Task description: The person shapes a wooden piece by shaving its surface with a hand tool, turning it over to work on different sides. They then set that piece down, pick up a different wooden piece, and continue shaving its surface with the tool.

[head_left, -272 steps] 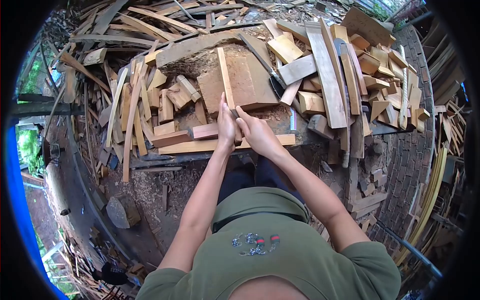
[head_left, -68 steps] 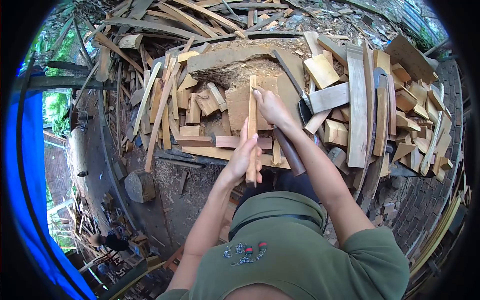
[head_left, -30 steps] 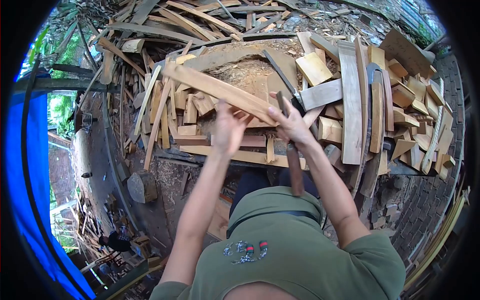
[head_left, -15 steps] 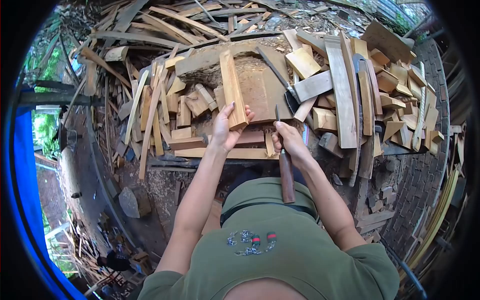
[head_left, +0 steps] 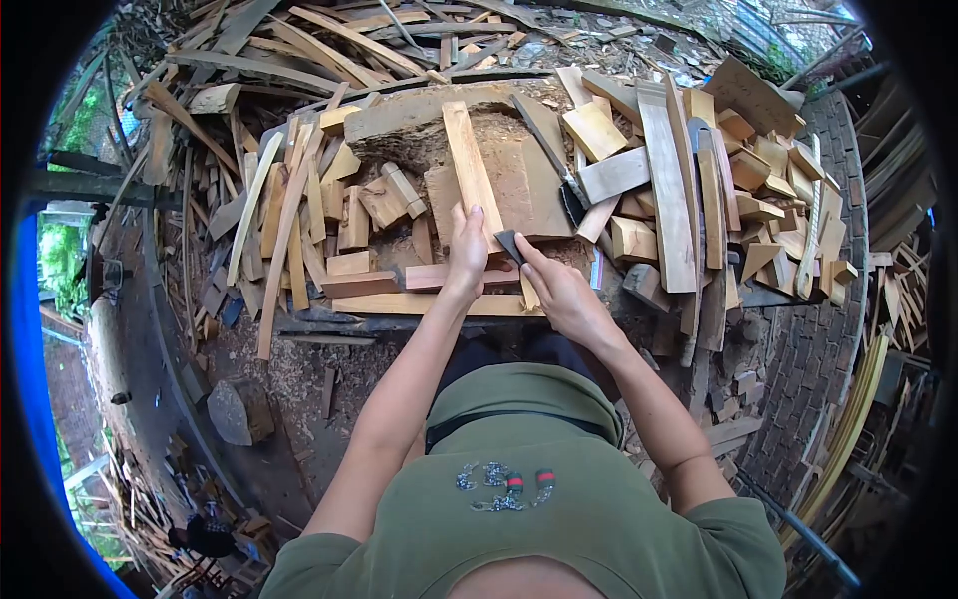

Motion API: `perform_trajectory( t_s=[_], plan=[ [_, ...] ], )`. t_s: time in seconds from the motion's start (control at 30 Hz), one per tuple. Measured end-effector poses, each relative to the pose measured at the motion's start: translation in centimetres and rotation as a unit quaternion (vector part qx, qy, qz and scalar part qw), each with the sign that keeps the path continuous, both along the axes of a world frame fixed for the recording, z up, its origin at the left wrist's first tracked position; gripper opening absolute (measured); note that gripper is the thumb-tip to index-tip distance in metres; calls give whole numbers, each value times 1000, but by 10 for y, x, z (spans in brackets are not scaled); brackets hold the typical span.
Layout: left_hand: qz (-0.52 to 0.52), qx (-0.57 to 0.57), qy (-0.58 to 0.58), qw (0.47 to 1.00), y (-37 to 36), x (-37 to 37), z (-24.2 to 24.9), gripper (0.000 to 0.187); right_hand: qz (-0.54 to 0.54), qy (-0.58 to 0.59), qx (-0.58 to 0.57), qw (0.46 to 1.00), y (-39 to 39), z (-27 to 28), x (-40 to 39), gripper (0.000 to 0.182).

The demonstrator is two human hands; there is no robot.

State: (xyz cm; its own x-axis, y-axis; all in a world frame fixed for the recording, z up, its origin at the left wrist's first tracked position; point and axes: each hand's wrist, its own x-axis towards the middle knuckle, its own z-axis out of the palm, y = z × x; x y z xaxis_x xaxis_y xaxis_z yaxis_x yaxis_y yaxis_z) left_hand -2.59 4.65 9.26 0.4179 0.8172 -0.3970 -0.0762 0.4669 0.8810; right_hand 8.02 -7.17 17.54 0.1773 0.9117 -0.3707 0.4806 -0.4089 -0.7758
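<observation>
My left hand (head_left: 468,250) is closed around the near end of a long pale piece of wood (head_left: 464,150), whose far end leans over the wooden block (head_left: 484,185) on the bench. In my right hand (head_left: 565,295) is a knife, its dark blade (head_left: 510,247) touching or very close to the right side of the wood, near my left fingers. The knife's handle is hidden by my right hand and forearm.
Offcuts (head_left: 384,200) lie to the left of the block, with long strips among them. On the right are more blocks and boards (head_left: 667,190), plus a dark long-bladed tool (head_left: 544,135). A cut log (head_left: 239,411) stands on the ground at lower left.
My right hand has moved up and left, bringing the blade from beside the wood to its near end. The knife's brown handle has gone out of sight. The wood is slightly turned.
</observation>
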Motion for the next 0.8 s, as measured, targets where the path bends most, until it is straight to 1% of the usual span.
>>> perform_trajectory(
  t_s=[0.03, 0.1, 0.13, 0.17, 0.2, 0.23, 0.27, 0.33, 0.4, 0.47, 0.5, 0.53, 0.6, 0.63, 0.73, 0.8],
  plan=[
    [-28, -62, 8, 998, -2, 0, 14, 37, -5, 6, 19, 1000, 1, -4, -1, 42],
    [-30, -58, 9, 998, -3, 3, 12, 37, -20, 8, 61, 998, 6, -11, -2, 42],
    [-25, -53, 12, 998, -4, 3, 13, 36, -26, 8, 61, 998, 13, -10, -2, 42],
    [-32, -53, 12, 998, -5, 3, 13, 36, -35, 34, 27, 998, 21, -8, -1, 42],
    [-21, -60, 12, 998, -6, 3, 16, 31, -44, 60, -6, 997, 25, -6, -1, 42],
    [-11, -66, 14, 998, -4, 2, 18, 27, -33, 25, 20, 999, 23, -13, -4, 43],
    [-18, -64, 16, 998, -3, 1, 18, 27, -40, 26, 21, 999, 18, -11, -7, 43],
    [-15, -60, 19, 998, -2, -3, 18, 27, -5, -8, 29, 1000, 7, -7, -10, 45],
    [-20, -59, 22, 998, 0, -6, 9, 26, -1, -15, 32, 999, 10, -14, -10, 45],
    [-21, -55, -4, 998, 1, -6, 7, 26, -24, 60, -15, 998, 26, -10, -5, 45],
    [-26, -54, -3, 998, 1, -6, 8, 26, -53, 88, -6, 995, 36, -28, -6, 45],
    [-23, -59, 0, 998, 1, -6, 10, 25, -56, 90, -3, 994, 39, -34, -7, 45],
    [-22, -58, 4, 998, 5, -6, 13, 25, -56, 68, -12, 996, 46, -40, -7, 44],
    [-20, -51, 2, 998, 6, -7, 12, 26, -35, 21, 31, 999, 35, -34, -9, 47],
    [-16, -40, 0, 999, 3, -6, 9, 27, -23, 12, 38, 999, 13, -13, -14, 45],
    [-19, -49, 7, 999, -1, -2, 9, 27, -31, 10, 28, 999, 27, -17, -8, 44]
  ],
)
